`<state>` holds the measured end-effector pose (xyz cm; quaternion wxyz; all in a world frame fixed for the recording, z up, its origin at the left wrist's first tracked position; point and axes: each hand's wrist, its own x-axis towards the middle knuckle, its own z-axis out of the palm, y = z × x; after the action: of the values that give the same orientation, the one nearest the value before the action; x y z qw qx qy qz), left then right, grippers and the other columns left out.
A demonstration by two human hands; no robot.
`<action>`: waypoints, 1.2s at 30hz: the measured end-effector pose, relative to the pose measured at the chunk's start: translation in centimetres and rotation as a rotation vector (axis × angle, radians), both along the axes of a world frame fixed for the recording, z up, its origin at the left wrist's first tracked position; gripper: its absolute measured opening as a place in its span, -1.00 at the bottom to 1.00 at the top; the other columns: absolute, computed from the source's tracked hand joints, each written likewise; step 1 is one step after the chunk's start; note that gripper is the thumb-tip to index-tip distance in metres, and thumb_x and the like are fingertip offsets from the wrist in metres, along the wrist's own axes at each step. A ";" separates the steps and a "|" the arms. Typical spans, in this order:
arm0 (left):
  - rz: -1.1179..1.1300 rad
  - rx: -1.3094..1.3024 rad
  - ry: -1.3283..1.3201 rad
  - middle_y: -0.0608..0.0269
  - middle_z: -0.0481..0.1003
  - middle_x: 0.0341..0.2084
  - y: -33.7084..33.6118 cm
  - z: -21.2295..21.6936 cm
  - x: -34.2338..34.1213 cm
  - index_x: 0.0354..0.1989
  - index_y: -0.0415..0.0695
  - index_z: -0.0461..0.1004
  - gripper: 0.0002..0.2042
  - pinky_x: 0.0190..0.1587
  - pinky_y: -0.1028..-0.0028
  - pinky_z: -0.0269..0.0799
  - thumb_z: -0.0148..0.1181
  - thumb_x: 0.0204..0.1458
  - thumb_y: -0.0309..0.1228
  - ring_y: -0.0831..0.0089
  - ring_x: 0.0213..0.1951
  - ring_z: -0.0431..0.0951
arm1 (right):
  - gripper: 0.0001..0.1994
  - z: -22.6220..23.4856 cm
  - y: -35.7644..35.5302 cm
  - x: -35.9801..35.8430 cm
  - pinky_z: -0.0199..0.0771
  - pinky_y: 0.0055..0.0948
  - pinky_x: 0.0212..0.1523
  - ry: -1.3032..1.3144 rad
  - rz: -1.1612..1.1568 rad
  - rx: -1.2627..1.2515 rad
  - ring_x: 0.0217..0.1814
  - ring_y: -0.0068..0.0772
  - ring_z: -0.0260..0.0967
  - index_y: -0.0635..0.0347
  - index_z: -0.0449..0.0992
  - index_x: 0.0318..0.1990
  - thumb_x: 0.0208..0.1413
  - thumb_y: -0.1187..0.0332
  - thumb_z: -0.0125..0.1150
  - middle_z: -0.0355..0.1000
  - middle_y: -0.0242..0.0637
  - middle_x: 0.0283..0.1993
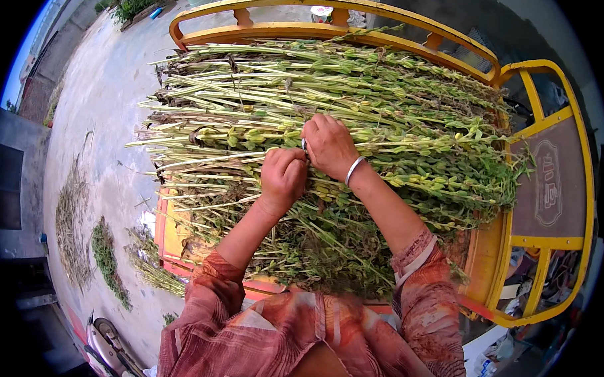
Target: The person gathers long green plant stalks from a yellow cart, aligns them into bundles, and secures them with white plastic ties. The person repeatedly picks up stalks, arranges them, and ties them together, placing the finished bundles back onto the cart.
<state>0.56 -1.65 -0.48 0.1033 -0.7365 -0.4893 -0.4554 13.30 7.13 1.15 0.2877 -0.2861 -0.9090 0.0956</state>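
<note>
Long pale stalks with green pods (396, 148), which look like sesame, lie side by side in a thick layer on a yellow and orange cart bed (482, 254). Their bare cut ends point left and the leafy, podded ends point right. Over the middle of the layer my two hands meet. My left hand (284, 179) is closed in a fist, knuckles up, against the stalks. Touching it, slightly farther away and to the right, my right hand (331, 147) has its fingers curled and pinched. Whatever the fingers grip is hidden beneath them.
A yellow rail (282, 0) runs along the cart's far side, and a yellow-framed panel (548, 177) closes its right end. On the concrete floor at left lie dry stalks (73, 220) and a green plant heap (106, 258). A scooter (107, 344) stands at lower left.
</note>
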 end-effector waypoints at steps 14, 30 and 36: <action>0.126 -0.259 0.020 0.07 0.40 -0.04 -0.8 5.9 -5.0 -0.14 -0.18 0.39 -0.52 0.03 0.25 0.33 0.42 -0.28 -0.36 0.12 0.03 0.38 | -0.88 4.3 -4.7 4.3 0.46 -0.37 -0.25 0.508 -0.024 -0.323 -0.25 -0.25 0.42 0.23 0.45 -0.26 0.02 0.50 0.14 0.37 -0.25 -0.30; 0.152 -0.670 0.684 0.28 0.44 -0.25 -4.5 10.9 -0.5 -0.10 -0.01 0.41 -0.20 -0.17 0.24 0.29 0.41 -0.63 0.17 0.24 -0.16 0.44 | 0.20 -9.9 -17.6 2.8 -0.07 0.05 0.34 1.717 0.036 -1.809 0.43 -0.12 -0.23 0.14 -0.13 0.32 -0.42 -0.41 0.23 -0.15 -0.18 0.39; 0.335 -0.136 0.679 0.37 0.40 -0.20 -20.5 16.8 5.4 0.02 0.04 0.41 -0.33 -0.22 0.36 0.16 0.33 -0.46 -0.17 0.43 -0.28 0.39 | 0.00 -5.9 -24.8 6.2 -0.08 -0.10 0.36 1.615 0.769 -1.656 0.40 -0.22 -0.11 -0.02 -0.07 0.34 -0.19 -0.41 0.04 -0.08 -0.36 0.40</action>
<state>5.92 -22.17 16.29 0.2834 -0.7606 -0.5697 -0.1291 19.52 -17.68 -4.74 0.4538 0.0465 -0.1582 0.8757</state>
